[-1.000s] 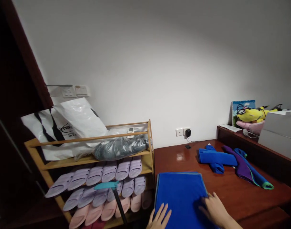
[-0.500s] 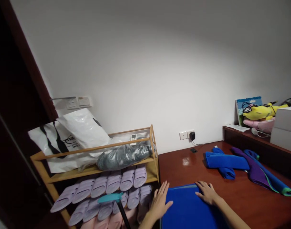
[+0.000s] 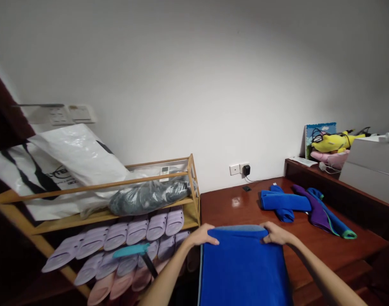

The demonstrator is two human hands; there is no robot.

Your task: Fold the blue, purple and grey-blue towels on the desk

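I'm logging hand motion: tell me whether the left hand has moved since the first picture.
Yes: the left hand has moved forward, closer to the black plug on the wall.

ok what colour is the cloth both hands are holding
The cloth is bright blue with a greyish-blue far edge, seen best in the head view.

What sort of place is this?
Probably a room in a home or dormitory, though I can't be certain. A wooden rack holds rows of slippers, what looks like a yellow plush toy lies at the right, and a blue cloth is held at a reddish-brown table.
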